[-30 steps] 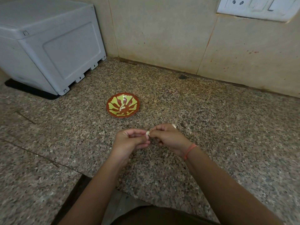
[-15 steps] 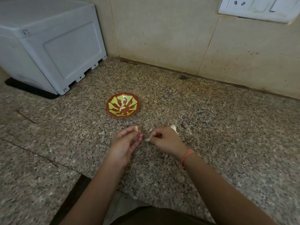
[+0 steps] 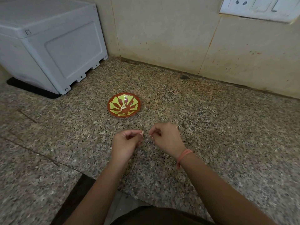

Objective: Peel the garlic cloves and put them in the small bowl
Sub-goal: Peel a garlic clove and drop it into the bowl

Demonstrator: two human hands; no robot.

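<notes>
Nearest the camera, two bare forearms reach out over the speckled granite surface (image 3: pixel 219 130), the right one wearing an orange wrist band (image 3: pixel 184 155). The left hand (image 3: pixel 126 143) is curled, its thumb and forefinger pinching a garlic clove (image 3: pixel 142 132). The clove is a small, pale cream piece, and only its tip shows past the fingertips. Just beside it, but not touching, the right hand (image 3: pixel 165 138) is also curled, and its thumb and forefinger nip a tiny pale scrap (image 3: pixel 150 135) too small to identify. Both hands hover low over the surface, with a narrow gap between them.

Beyond the hands sits the small bowl (image 3: pixel 133 101), shallow and round, with a red-brown glaze and yellow-green leaf shapes fanning out from its centre. Two or three peeled cloves (image 3: pixel 122 108), slim and whitish, lie at its bottom.

Farther left stands a grey plastic box (image 3: pixel 48 43) on a dark mat (image 3: pixel 32 90). Stained beige wall tiles (image 3: pixel 162 33) rise behind, carrying a white switch plate (image 3: pixel 259 7) at upper right.
</notes>
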